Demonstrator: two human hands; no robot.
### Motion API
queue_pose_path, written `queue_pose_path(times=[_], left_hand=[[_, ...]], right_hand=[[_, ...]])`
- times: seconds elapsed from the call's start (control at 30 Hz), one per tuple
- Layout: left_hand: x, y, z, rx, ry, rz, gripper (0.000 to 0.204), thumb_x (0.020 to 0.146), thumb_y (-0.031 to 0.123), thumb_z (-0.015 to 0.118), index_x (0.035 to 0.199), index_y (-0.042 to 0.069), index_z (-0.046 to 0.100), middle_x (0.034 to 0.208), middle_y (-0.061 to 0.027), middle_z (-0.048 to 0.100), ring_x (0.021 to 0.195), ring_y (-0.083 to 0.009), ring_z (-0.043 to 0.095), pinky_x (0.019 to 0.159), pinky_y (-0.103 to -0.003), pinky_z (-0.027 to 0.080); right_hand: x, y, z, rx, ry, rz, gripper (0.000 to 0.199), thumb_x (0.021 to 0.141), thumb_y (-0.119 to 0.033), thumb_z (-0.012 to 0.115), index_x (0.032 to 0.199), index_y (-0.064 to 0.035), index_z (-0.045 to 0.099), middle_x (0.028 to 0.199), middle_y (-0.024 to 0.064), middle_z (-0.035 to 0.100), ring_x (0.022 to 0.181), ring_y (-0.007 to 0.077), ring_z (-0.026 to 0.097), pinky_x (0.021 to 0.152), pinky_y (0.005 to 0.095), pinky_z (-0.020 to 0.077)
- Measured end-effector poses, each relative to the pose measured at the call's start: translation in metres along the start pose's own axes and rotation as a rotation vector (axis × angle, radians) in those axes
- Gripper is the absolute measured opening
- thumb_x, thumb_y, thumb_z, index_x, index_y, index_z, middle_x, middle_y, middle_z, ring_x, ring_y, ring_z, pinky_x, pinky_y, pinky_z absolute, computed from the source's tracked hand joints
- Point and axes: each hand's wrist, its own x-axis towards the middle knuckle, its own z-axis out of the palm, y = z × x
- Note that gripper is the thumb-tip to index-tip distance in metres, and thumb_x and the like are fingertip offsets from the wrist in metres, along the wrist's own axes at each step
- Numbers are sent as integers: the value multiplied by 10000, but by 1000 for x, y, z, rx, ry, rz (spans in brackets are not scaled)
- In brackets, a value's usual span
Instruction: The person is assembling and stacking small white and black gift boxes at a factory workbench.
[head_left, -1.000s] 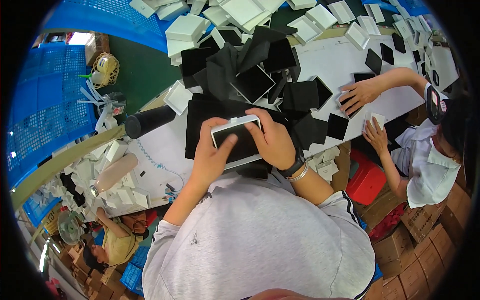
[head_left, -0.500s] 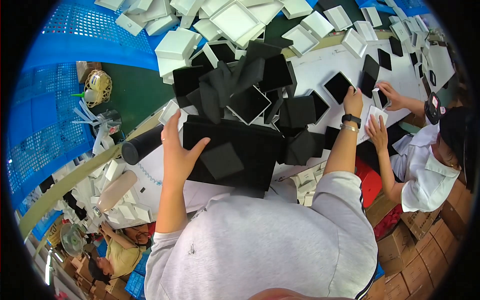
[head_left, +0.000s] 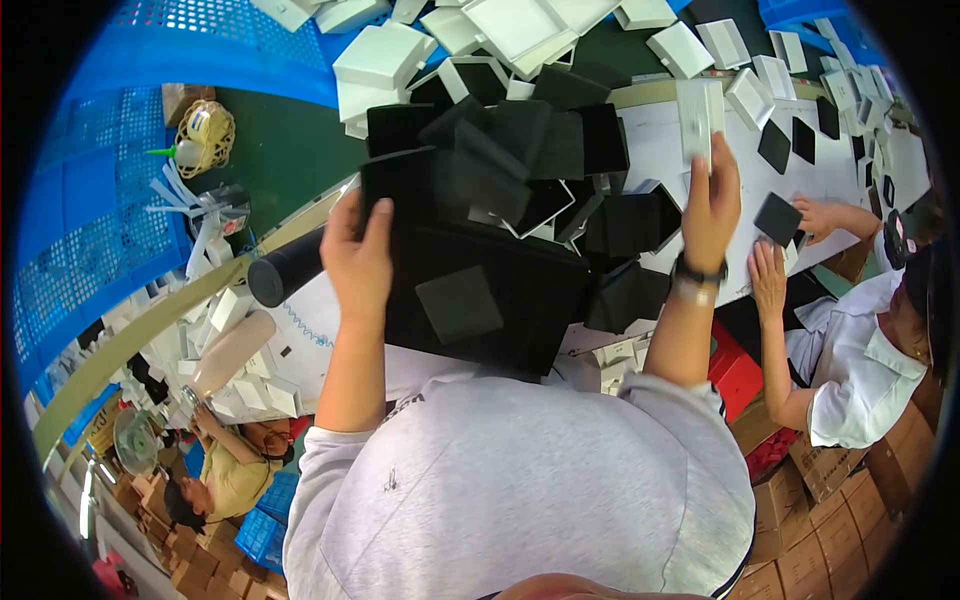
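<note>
The person's right hand (head_left: 711, 205) is raised over the far side of the white-topped table (head_left: 650, 140), its fingers closed on the near end of a shallow white cardboard box (head_left: 699, 112), which is tilted and blurred. The left hand (head_left: 362, 250) is at the left edge of a large flat black slab (head_left: 540, 300), thumb and fingers slightly apart beside a dark panel (head_left: 398, 172); blur hides whether it pinches that panel or only rests near it. On the slab, between the two hands and touched by neither, lies a loose dark grey square foam piece (head_left: 458, 303). Just beyond it is a jumbled pile of black and dark grey pads (head_left: 495, 150), mixed with white-rimmed boxes. Judging by how things lie, the work is only partway along: a white box with a black interior (head_left: 472, 78) at the pile's far edge looks lined, while an open white tray (head_left: 750, 97) farther right looks bare, and a heap of white boxes (head_left: 520, 30) at the far side seems largely unlined. Many loose pads are left too, including black squares (head_left: 773, 147) lying flat on the table. At the right, a co-worker's hands (head_left: 768, 270) are at a black square panel (head_left: 778, 218), well apart from the left hand.
</note>
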Motion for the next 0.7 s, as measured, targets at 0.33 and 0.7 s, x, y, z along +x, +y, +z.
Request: queue_pose_path(times=[0.33,0.7], left_hand=[[-87,15,-26,71,-450,-186,484,945,209,505,1337,-32,353,1291,-127,435,1197,-201,430,1016,-290,311],[-95,-18,-28,53,-329,-38,348,846,176,632,1125,-16,554,1296,-148,467,1081,-248,522,915,-332,408]], right_hand=[[-126,-124,33,151,-833,-492,142,753,-116,654,849,-28,598,1147,139,562,1154,317,506,936,384,459],[-68,-46,84,-513,-333,-167,555,651,-225,755,1144,-48,569,1138,155,551,1026,345,481,884,410,403]])
